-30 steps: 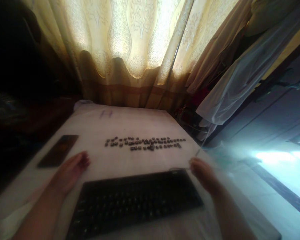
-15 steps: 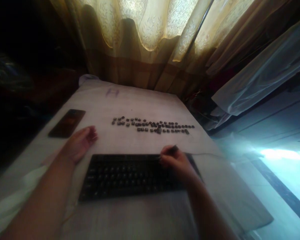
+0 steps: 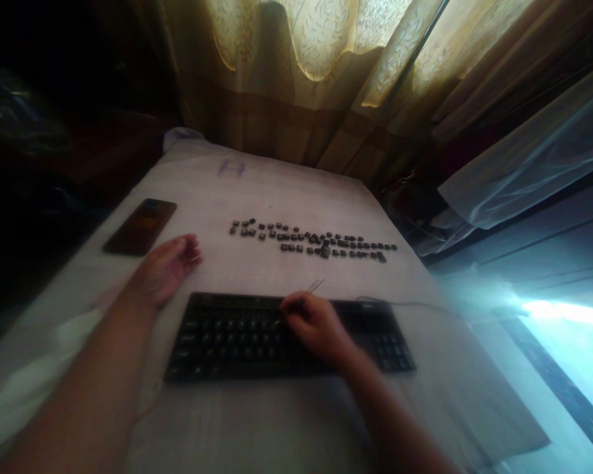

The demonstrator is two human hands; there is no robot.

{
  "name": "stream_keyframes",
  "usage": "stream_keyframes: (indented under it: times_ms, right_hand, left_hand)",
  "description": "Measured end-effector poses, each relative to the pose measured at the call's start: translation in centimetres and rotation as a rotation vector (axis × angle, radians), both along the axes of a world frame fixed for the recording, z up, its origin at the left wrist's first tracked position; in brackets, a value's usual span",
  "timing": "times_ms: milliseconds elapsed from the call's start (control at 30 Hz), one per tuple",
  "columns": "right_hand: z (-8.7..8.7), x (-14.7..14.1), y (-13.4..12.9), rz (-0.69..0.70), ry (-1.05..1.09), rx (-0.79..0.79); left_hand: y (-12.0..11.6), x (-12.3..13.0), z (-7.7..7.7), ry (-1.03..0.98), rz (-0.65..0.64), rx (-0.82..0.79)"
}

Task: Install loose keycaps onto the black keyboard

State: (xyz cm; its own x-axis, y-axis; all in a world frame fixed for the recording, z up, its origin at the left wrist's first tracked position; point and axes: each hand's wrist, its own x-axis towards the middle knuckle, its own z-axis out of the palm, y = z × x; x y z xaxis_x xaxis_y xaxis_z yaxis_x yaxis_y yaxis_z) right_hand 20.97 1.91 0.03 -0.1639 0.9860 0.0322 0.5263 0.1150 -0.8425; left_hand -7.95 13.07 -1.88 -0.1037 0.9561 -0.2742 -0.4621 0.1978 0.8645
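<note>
A black keyboard (image 3: 217,365) lies across the white-covered table, with keycaps in place on its left part and at its right end. Over its middle, my right hand (image 3: 316,326) is closed on a thin tweezers-like tool (image 3: 314,287), two slim prongs of which stick up past the fingers. The hand hides the keys beneath it. My left hand (image 3: 170,266) rests on its side left of the keyboard's back corner, fingers loosely curled and holding nothing. Beyond the keyboard, many loose dark keycaps (image 3: 296,237) lie in uneven rows.
A dark phone (image 3: 141,227) lies to the left, just past my left hand. The keyboard's cable (image 3: 415,304) runs off to the right over the table cover (image 3: 454,375). Patterned curtains (image 3: 321,39) hang behind the table, and pale cloth (image 3: 518,151) hangs at the right.
My right hand has moved left along the keyboard, from its right part to its middle, and the thin prongs now show. My left hand stays in place. The view has shifted slightly.
</note>
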Motion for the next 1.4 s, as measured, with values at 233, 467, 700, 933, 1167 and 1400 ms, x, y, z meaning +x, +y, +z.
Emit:
stream_keyframes:
  times_ms: [233,467,700,933,1167,1400]
  right_hand:
    - [-0.8,-1.4,-1.3,-0.069,-0.077,0.242]
    - [-1.0,-2.1,-2.0,0.008,-0.202,0.246]
    - [1.5,0.1,-0.4,0.363,-0.206,0.031]
    - [1.6,-0.1,0.6,0.312,-0.22,0.01]
    - [1.4,0.0,0.8,0.141,-0.092,-0.169]
    - [1.0,0.0,0.5,0.106,-0.074,-0.161]
  left_hand:
    - [-0.1,0.2,0.2,-0.019,0.01,-0.005]
    - [-0.2,0.2,0.1,-0.025,0.01,0.005]
    - [-0.2,0.1,0.0,-0.021,0.002,0.014]
    - [-0.1,0.1,-0.1,-0.023,0.006,0.015]
    - [0.0,0.0,-0.2,-0.02,0.0,0.026]
    - [-0.1,0.0,-0.3,0.0,-0.012,0.038]
